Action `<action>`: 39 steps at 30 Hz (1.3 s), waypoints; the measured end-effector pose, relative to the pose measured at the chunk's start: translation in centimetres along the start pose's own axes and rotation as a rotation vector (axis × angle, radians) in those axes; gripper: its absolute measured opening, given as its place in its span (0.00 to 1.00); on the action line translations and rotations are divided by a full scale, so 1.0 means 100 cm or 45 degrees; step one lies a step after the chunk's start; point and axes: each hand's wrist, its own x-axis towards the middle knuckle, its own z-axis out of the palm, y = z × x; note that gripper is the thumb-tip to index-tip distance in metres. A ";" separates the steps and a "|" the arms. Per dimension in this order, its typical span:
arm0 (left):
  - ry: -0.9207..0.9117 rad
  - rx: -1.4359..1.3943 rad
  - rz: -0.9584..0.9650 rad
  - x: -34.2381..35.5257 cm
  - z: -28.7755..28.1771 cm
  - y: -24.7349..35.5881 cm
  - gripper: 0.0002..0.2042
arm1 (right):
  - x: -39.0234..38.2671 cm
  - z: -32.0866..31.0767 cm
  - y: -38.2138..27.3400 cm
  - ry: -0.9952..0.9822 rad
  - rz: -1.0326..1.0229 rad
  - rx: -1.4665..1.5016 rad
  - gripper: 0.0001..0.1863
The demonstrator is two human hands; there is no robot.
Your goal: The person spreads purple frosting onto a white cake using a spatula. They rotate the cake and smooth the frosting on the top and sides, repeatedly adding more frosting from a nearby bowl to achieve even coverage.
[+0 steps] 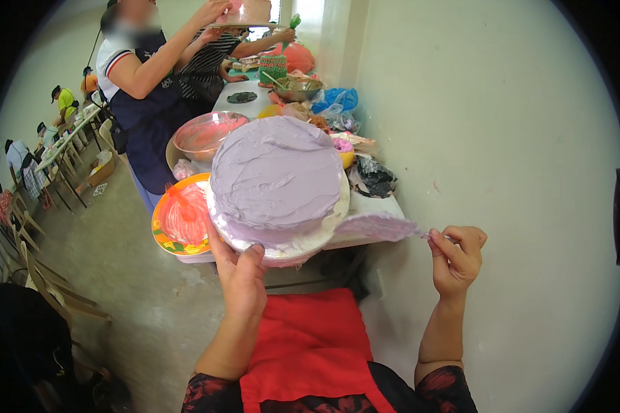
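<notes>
A round cake [279, 172] covered in rough lavender icing sits on a white cake board [331, 224] smeared with icing. My left hand [240, 275] grips the near left edge of the board, thumb on top and fingers reaching along its side. Out to the right, my right hand [458, 258] pinches the thin end of a spatula [382, 227] whose blade is coated in lavender icing. The blade's tip is close to the right side of the cake; whether it touches cannot be made out. Pink icing shows below the board.
An orange-rimmed plate [160, 219] with pink icing and a glass bowl [207, 134] stand left of the cake. Beyond are a metal bowl [297, 89], plastic bags [337, 101] and a co-worker [141, 89] raising a pink cake. A wall [503, 138] bounds the right.
</notes>
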 end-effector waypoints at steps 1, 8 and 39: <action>0.016 0.011 -0.001 -0.001 0.003 0.002 0.45 | 0.000 0.000 -0.005 0.030 0.003 0.046 0.20; 0.022 0.235 0.144 -0.005 0.001 -0.008 0.47 | 0.013 0.020 -0.039 -0.030 -0.052 0.156 0.20; 0.079 0.200 0.170 -0.001 -0.002 -0.010 0.48 | 0.004 0.020 -0.032 0.011 0.024 0.203 0.18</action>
